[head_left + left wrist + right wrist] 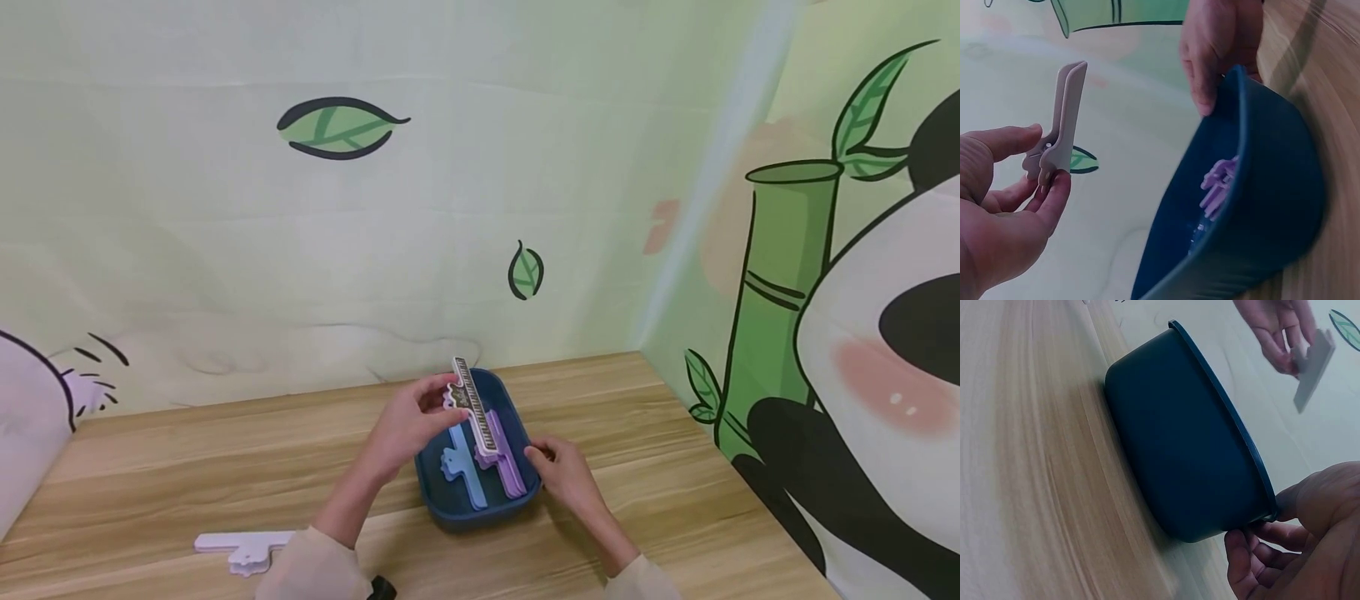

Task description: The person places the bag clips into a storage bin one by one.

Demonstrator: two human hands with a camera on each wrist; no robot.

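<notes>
My left hand (405,427) pinches a white clip (474,408) with a dark patterned face, holding it above a dark blue plastic bin (468,523). In the left wrist view the clip (1066,119) stands on end between thumb and fingertips, apart from the bin wall (1282,175). Inside the bin lie a blue clip (467,473) and a purple clip (510,468); the held clip partly covers the purple one. At the bin's right side, my right hand (568,477) grips the rim between thumb and fingers, as the right wrist view also shows the hand (1304,537).
Another white clip (243,546) lies on the wooden table (600,400) at the front left, partly behind the left sleeve (315,571). A small black object (382,588) shows beside that sleeve. A printed wall cloth (225,250) stands behind the table.
</notes>
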